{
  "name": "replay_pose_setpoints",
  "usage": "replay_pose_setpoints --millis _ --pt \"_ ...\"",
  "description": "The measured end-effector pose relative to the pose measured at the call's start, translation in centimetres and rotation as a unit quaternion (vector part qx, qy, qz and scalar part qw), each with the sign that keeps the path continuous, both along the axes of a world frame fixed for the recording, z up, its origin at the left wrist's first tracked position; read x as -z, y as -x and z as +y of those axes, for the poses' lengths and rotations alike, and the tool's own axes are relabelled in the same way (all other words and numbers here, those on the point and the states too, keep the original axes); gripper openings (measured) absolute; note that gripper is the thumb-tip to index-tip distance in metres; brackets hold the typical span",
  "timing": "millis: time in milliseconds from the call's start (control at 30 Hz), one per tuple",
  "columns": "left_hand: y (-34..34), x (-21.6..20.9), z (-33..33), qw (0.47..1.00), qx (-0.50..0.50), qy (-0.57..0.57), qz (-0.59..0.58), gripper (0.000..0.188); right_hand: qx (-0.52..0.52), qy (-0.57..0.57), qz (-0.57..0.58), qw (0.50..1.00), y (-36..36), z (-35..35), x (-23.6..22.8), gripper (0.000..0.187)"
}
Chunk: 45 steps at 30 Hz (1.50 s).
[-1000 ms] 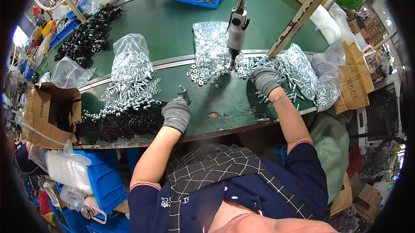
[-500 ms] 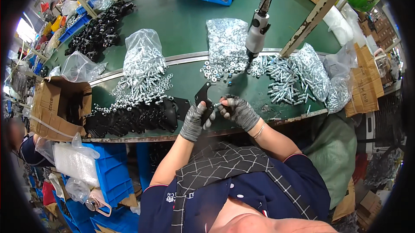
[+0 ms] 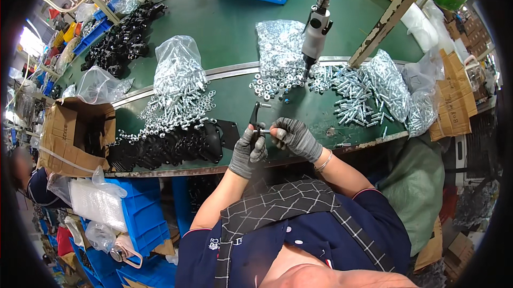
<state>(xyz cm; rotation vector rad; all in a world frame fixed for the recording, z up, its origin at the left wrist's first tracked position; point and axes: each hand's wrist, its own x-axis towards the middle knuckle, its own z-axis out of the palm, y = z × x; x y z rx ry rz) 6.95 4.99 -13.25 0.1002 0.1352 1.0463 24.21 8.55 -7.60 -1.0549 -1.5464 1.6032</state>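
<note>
My left hand, in a grey glove, is closed around a black bracket held above the table's front edge. The bracket is seen nearly edge-on. A silver pin juts to the right from its upper end. Lower down, a silver bolt sits against the bracket, its other end at the fingertips of my gloved right hand, which pinches it. Fingers partly hide where bolt and bracket meet. Beyond my hands lie loose nuts, and an air screwdriver hangs upright over them.
Silver bolts lie in a heap at the right beside a full plastic bag. At the left are a bag of silver fasteners, a row of black brackets and an open cardboard box. A painted metal post rises at right.
The bracket has turned from showing its flat side to nearly edge-on, so its upper pin now shows. My right hand still pinches the bolt at it. The air screwdriver has swung slightly.
</note>
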Motion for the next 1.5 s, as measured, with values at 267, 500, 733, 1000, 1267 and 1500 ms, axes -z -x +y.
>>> replay_pose_setpoints --millis 267,500,733,1000,1267,1500 --pt "-0.5 -0.1 -0.1 0.999 -0.02 0.006 0.047 0.04 -0.028 0.157 0.061 0.985 -0.3 0.3 0.3 0.018" --pt "-0.4 -1.2 -0.3 0.99 -0.028 0.048 0.128 0.041 -0.012 0.112 0.08 0.99 -0.3 -0.3 0.1 0.02" --pt "-1.1 -2.3 1.7 0.895 -0.081 0.042 0.437 0.03 0.127 -0.33 -0.344 0.87 -2.8 7.1 5.4 0.023" --pt "-2.5 -2.8 2.1 0.856 -0.045 0.046 0.513 0.033 0.058 -0.299 -0.488 0.818 -2.5 8.4 4.7 0.023" --pt "-2.6 -2.7 2.3 0.857 -0.052 0.052 0.511 0.032 0.017 -0.345 -0.526 0.777 -1.3 8.5 2.8 0.021" --pt "-2.5 -3.1 2.1 0.847 -0.051 0.074 0.524 0.028 -0.088 -0.005 -0.04 0.995 -1.9 4.2 0.9 0.014"
